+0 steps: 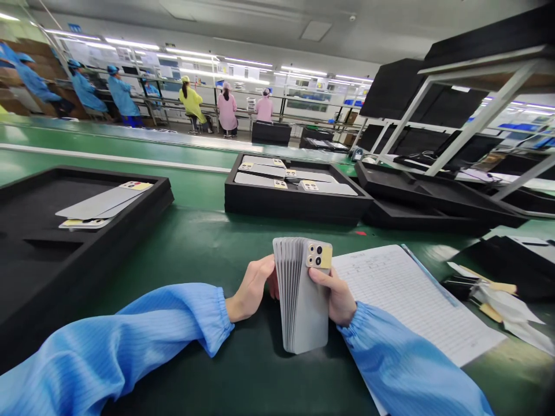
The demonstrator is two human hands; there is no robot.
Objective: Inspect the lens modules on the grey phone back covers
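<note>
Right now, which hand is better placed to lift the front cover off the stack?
Probably the right hand: it touches the front cover, while the left hand braces the stack behind.

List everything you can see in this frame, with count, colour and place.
stack of back covers: one fanned stack, grey, gold camera block on front, upright between the hands
left tray: one, black, table's left; a few grey covers inside
middle tray: one, black, beyond the hands; several grey covers inside
stacked trays: a few, black, right of middle tray
ruled sheet: one, white, right of the hands
table: one, green
rack: one, white frame, upper right
workers: at least six, blue, yellow, pink coats, far benches
left hand: one, light-blue sleeve, grips stack
right hand: one, light-blue sleeve, grips stack
</note>
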